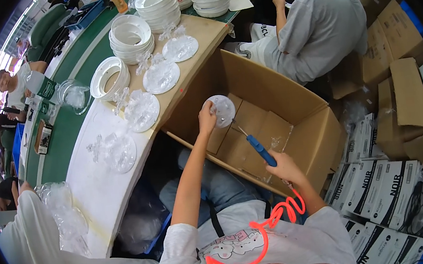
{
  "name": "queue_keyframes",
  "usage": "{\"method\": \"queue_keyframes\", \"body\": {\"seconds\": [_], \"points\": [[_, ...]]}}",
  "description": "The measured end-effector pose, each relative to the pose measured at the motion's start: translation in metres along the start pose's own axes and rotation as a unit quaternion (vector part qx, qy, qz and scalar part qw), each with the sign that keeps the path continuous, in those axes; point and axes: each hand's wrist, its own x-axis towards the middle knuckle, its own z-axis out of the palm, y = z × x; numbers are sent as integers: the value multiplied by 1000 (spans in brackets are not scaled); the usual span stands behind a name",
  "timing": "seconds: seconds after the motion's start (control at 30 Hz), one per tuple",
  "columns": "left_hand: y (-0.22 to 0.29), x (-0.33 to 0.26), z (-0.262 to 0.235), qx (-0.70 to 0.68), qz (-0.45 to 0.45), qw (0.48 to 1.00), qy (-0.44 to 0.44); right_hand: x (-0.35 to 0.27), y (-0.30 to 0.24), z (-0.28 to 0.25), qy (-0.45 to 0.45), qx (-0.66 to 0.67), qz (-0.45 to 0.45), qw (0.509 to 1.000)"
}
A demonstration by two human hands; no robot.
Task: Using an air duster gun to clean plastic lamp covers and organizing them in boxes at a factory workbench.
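Over an open cardboard box [273, 85], my left hand [206, 117] grips a clear, round plastic disc [224, 111] by its left edge. Closed round a blue-handled corded tool [261, 150] with a slim metal shaft, like a soldering iron, is my right hand [286, 168]. The shaft points up and left, its tip close to the disc's lower right edge; I cannot tell whether they touch. A coiled orange-red cord [277, 214] runs from my right hand down across my shirt. Small clear scraps [275, 142] lie inside the box.
On the curved table [93, 180] to my left, clear discs with plastic offcuts [142, 111] sit in a row beside stacked white rings [132, 37]. A co-worker [314, 33] sits beyond the box. Cartons [409, 96] and printed boxes [377, 186] crowd the right.
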Motion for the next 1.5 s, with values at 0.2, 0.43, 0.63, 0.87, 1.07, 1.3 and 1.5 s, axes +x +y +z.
{"method": "queue_keyframes", "body": {"seconds": [0.2, 0.43, 0.63, 0.87, 1.07, 1.3, 1.5], "points": [[-7, 2, -10, 169, 102, 980, -6, 0, -13, 9, -2, 33, -9, 999], [-20, -12, 15, 496, 402, 734, -230, 6, -15, -14, -7, 66, -47, 997], [-23, -17, 19, 513, 463, 685, -232, 4, -22, -23, -24, -100, -33, 994], [-38, -22, 21, 502, 511, 668, -201, 9, -41, -11, -33, -98, -52, 993], [-30, -28, 33, 522, 533, 617, -249, 17, -30, -17, -24, -119, -48, 991], [-22, -23, 25, 489, 498, 678, -231, 22, -32, -37, -4, -56, -13, 998], [-4, -15, 7, 240, 211, 938, -137, 10, -11, -26, 17, 12, -37, 999]]}}
